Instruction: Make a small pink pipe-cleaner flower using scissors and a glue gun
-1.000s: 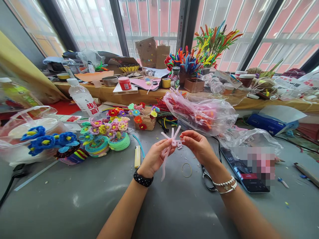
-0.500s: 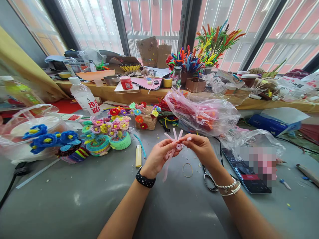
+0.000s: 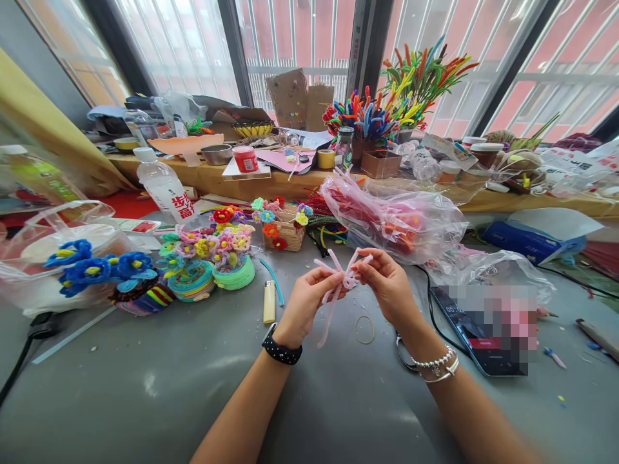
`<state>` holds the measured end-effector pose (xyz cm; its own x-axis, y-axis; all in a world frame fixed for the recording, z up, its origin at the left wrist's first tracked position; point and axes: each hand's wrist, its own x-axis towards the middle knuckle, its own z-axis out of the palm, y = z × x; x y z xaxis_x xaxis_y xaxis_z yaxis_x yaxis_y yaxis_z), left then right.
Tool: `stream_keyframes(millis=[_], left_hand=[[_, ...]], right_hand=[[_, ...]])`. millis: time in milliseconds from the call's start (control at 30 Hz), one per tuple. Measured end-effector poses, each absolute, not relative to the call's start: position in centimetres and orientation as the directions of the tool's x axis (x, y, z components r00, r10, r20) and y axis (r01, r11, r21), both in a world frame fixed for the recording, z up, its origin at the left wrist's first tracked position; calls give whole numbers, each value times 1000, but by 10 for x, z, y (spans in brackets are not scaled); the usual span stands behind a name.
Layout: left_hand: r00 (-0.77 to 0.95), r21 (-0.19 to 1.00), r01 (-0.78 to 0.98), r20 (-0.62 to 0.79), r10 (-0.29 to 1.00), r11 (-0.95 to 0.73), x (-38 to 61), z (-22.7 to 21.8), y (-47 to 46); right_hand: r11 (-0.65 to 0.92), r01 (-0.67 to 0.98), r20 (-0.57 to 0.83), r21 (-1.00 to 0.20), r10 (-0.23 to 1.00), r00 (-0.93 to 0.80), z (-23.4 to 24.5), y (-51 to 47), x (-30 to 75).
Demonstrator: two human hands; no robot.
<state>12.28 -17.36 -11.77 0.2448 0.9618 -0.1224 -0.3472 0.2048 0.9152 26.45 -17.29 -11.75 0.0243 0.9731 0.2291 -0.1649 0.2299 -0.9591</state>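
Note:
Between my hands, above the grey table, are pale pink pipe cleaners (image 3: 348, 280) joined at a small looped centre, with several strands fanning out and one hanging down. My left hand (image 3: 309, 299) pinches them near the centre from the left. On the other side, my right hand (image 3: 387, 280) is closed on a strand at the right, fingertips together. Below the hands a thin rubber band (image 3: 364, 329) lies on the table. A cream lighter (image 3: 269, 301) and a short blue pipe cleaner (image 3: 273, 283) lie left of my left hand. Scissors (image 3: 405, 353) are partly hidden under my right wrist.
Finished pipe-cleaner flowers in small pots (image 3: 191, 281) stand at the left, near a water bottle (image 3: 164, 187). A pink plastic bag (image 3: 391, 216) of pipe cleaners lies behind the hands. At the right is a phone (image 3: 476, 335) with a cable beside it.
My right hand has turned and risen slightly, its fingers now higher on the strand. The pink strands have shifted and the looped centre shows more. My left hand has barely moved.

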Motion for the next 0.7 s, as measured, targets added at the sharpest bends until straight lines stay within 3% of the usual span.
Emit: stream_keyframes(millis=[67,200,433,700], left_hand=[[252,904,-361,-142,957,229,122,-117,-173],[247,885,-386,-171,954,259,122,-118,-174],[223,894,-365,-186,957,259,122,-119,-174],[239,889,-384,-166,957,250,122,-122,-174]], right_hand=[[206,-252,203,-945,978,38,-120,-171,264],[227,-244,223,-943,974,44,-122,-171,264],[277,6,277,-961,961,10,-121,-172,269],[432,223,422,-874,902,-93,-114,-177,272]])
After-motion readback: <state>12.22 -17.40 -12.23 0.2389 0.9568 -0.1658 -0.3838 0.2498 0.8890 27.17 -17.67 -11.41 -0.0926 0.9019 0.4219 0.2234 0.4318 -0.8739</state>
